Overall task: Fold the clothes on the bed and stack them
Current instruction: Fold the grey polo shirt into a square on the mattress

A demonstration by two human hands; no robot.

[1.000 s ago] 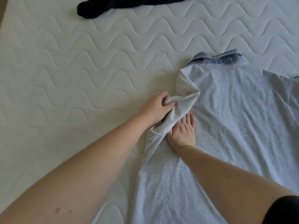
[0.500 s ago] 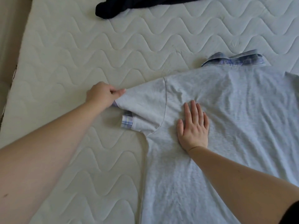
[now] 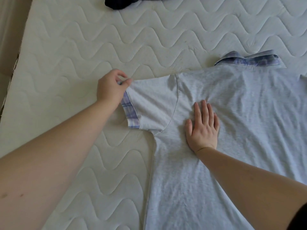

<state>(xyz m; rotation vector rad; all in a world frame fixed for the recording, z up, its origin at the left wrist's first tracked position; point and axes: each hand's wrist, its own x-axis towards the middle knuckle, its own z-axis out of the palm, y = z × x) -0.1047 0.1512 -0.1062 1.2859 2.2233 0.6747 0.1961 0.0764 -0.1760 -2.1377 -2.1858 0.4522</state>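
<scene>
**Sleeve pinched, shirt pinned flat**

While your head camera looks down over the bed point(image 3: 83, 47), you see a pale grey shirt point(image 3: 232, 146) lying spread on the white quilted mattress, filling the right half of the view and running off the lower and right edges. Its collar point(image 3: 245, 61), lined in a blue-and-lilac check, points to the far side of the bed. The short sleeve point(image 3: 149, 103) on your left stretches sideways, flat on the mattress, with the same check along its cuff point(image 3: 130, 112).

Your left hand point(image 3: 111, 90) is at the far corner of that cuff: thumb and forefinger are curled together and pinch the fabric edge, the other fingers point(image 3: 116, 73) tucked in above. Your right hand point(image 3: 202, 127) lies palm down on the shirt's body just beside the sleeve seam, its fingers straight and slightly spread, pressing the cloth, which creases outward from the fingertips.

At the top edge, well apart from the shirt, a dark navy garment point(image 3: 123, 2) lies partly out of view.
</scene>
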